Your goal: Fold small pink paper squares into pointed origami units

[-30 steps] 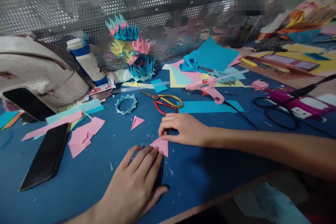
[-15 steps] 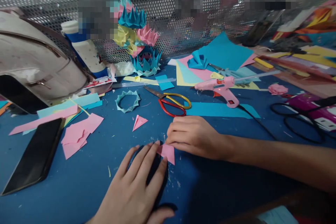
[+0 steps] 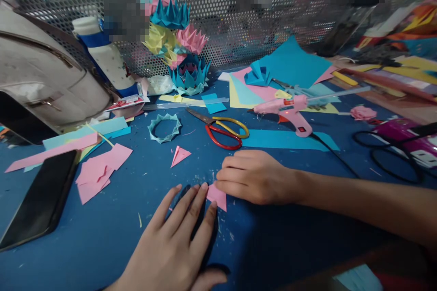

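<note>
A small folded piece of pink paper lies on the blue tabletop between my hands. My left hand rests with fingers spread, its fingertips on the paper's left side. My right hand is closed, its curled fingers pressed at the paper's upper right corner; the fingertips are partly hidden. Beyond them sits a small folded pink triangle. Scissors with one red and one yellow handle lie behind my right hand. To their left is a ring of folded light-blue paper.
A pink glue gun with a black cord lies over a blue paper strip. At left are a phone, pink paper pieces, a bag and a bottle. Folded paper flowers stand against a perforated metal panel.
The view has shifted slightly. Both hands stay at the pink paper in nearly the same pose, with a little more of the paper's edge showing by my left fingers.
</note>
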A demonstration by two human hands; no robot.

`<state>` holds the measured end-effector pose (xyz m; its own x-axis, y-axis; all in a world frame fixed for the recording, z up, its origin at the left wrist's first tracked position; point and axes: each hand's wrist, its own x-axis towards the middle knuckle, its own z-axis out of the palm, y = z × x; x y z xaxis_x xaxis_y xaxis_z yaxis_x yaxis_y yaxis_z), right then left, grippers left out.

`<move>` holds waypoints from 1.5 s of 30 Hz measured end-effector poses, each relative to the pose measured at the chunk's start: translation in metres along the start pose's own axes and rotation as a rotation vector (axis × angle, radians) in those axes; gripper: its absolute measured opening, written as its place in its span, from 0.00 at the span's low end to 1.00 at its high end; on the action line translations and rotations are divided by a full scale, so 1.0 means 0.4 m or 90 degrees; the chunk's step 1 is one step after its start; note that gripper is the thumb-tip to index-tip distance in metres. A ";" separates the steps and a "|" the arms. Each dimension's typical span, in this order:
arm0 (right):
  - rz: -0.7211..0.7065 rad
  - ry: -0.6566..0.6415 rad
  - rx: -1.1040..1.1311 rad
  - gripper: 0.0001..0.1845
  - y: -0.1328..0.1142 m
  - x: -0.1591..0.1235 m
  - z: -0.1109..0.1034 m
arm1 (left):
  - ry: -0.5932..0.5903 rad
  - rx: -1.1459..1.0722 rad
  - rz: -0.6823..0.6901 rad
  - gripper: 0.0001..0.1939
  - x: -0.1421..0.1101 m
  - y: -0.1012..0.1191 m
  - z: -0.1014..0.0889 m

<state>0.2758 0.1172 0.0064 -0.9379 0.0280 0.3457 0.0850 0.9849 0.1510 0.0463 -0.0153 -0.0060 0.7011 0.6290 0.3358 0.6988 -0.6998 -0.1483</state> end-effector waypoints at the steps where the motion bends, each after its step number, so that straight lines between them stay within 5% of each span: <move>1: -0.009 -0.003 -0.007 0.22 0.000 0.001 -0.001 | 0.007 -0.005 -0.010 0.35 0.000 0.002 0.003; 17: -0.097 -0.006 -0.050 0.19 0.004 0.003 -0.002 | 0.016 -0.006 -0.020 0.39 0.004 0.010 -0.001; 45: -0.112 -0.010 -0.039 0.21 0.011 0.004 -0.005 | 0.018 -0.005 -0.061 0.32 0.000 0.018 -0.002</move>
<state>0.2752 0.1214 0.0095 -0.9451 -0.1408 0.2949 -0.0610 0.9626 0.2639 0.0512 -0.0206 -0.0062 0.6266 0.6838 0.3738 0.7614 -0.6395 -0.1065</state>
